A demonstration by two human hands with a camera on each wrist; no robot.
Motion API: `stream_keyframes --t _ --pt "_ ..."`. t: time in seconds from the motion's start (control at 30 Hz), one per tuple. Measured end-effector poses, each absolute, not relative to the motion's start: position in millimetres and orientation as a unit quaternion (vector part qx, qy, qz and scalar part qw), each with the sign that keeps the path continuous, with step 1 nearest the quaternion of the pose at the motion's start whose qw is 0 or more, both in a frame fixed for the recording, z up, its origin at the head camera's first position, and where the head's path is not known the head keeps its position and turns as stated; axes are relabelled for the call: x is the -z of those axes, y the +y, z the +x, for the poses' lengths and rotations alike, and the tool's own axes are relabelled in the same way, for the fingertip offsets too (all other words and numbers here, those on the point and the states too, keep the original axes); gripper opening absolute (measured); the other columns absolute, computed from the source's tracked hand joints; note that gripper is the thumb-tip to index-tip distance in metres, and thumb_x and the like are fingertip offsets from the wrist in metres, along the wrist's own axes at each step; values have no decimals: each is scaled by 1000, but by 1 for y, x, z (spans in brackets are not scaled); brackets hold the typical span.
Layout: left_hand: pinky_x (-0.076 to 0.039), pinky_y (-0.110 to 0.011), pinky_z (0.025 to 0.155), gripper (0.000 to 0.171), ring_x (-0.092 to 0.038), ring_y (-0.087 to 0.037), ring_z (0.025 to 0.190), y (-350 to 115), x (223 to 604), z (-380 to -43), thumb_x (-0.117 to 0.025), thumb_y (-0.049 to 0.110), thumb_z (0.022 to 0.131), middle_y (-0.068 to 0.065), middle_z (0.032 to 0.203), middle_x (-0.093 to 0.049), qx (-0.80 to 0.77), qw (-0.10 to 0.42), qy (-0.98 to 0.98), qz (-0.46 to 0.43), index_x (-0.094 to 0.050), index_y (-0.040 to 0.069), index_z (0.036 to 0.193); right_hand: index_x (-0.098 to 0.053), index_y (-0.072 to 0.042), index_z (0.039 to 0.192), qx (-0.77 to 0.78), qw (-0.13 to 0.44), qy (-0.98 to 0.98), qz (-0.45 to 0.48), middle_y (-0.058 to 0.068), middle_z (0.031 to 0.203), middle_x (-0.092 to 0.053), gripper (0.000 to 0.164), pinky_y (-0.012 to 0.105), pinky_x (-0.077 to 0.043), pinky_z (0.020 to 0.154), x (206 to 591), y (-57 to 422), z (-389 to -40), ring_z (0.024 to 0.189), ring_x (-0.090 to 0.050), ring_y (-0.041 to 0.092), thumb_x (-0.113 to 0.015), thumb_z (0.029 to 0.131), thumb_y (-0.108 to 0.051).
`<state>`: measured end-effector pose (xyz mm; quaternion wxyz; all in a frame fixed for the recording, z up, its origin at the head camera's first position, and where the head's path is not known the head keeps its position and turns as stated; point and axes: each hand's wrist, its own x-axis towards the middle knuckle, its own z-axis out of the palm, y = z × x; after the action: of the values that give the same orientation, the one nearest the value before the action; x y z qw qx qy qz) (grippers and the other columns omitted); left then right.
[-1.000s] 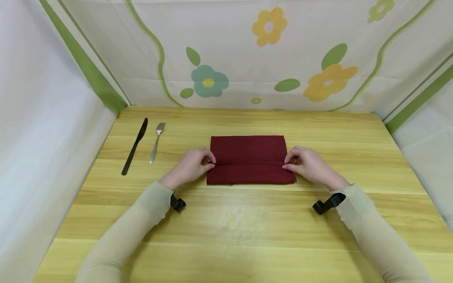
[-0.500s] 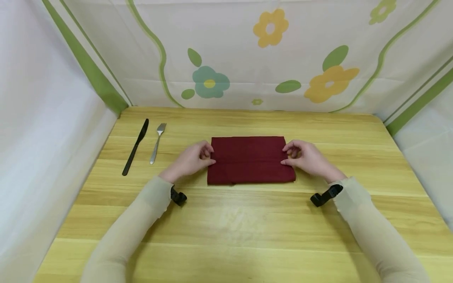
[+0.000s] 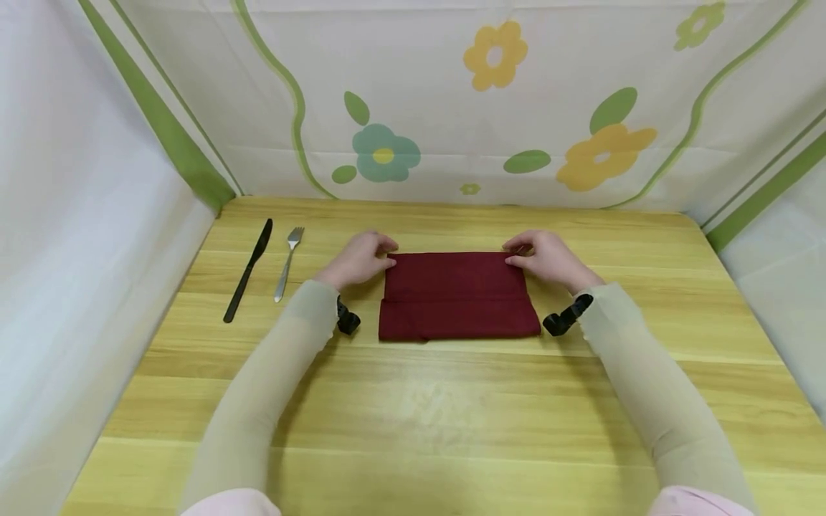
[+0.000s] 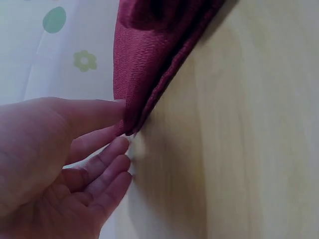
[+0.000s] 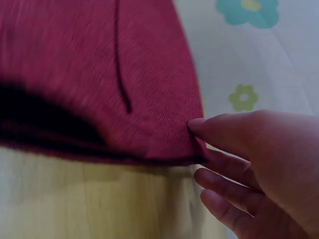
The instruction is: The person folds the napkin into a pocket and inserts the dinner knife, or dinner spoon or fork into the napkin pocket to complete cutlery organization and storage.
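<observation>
A wood-grained bench (image 3: 426,416) is filling much of our view, and a flower-printed curtain (image 3: 439,86) is hanging behind it at twelve o'clock. The maroon cloth (image 3: 458,283) is lying folded on the bench, a little toward four o'clock from the middle of the head view, with a crease running crosswise between its near and far parts. Taking the cloth as our dial, our left hand (image 3: 363,259) is working at its ten o'clock corner and our right hand (image 3: 545,256) at its two o'clock corner. Each grip is nearly closed, pinching a far corner between thumb and forefinger, while the other fingers are hanging loosely bent. Out at nine o'clock, well apart from the cloth, a black table knife (image 3: 249,269) is lying with its tip pointing to one o'clock, and a smaller metal fork (image 3: 287,263) is lying just beside it.

We are judging this to be a folding step, with the far edge being taken up. The next move is probably calling for lifting both corners together and carrying that edge evenly toward six o'clock without skewing the layers.
</observation>
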<state>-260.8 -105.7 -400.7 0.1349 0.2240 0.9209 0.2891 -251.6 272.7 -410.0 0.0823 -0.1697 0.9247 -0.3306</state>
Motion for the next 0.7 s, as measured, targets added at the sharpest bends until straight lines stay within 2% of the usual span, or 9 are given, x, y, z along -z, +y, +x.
stream_keyframes --t 0.13,0.27,0.43,0.57,0.7 --pt "-47 -42 94 23 -57 -28 106 -102 402 -263 -66 9 100 -14 117 -63 -281 133 923 226 -70 0 121 -75 -1 113 312 91 930 -172 14 107 -72 19 46 -50 86 412 272 -255 95 -65 27 -73 96 -8" --pt "-48 -41 89 14 -58 -27 99 -100 400 -263 -66 6 100 -13 108 -64 -278 138 923 228 -70 0 112 -75 -1 105 303 97 931 -178 13 100 -70 11 43 -47 82 411 271 -256 90 -61 27 -72 96 -6" --pt "-49 -41 92 17 -60 -27 103 -99 399 -265 -63 4 100 -13 110 -66 -275 151 920 236 -69 0 116 -72 1 104 316 109 926 -177 12 95 -69 9 41 -48 79 409 269 -254 86 -62 26 -70 96 -2" --pt "-49 -40 94 19 -62 -26 106 -100 400 -267 -62 4 101 -12 112 -69 -286 155 916 235 -72 0 117 -74 0 108 322 108 925 -170 12 100 -72 13 40 -50 81 409 270 -254 90 -65 25 -70 96 -3" --pt "-52 -38 87 16 -64 -24 100 -104 398 -268 -66 6 99 -10 106 -71 -334 151 905 216 -74 1 113 -79 -4 105 320 94 929 -158 9 101 -74 12 38 -49 79 407 275 -255 90 -65 23 -73 95 -7"
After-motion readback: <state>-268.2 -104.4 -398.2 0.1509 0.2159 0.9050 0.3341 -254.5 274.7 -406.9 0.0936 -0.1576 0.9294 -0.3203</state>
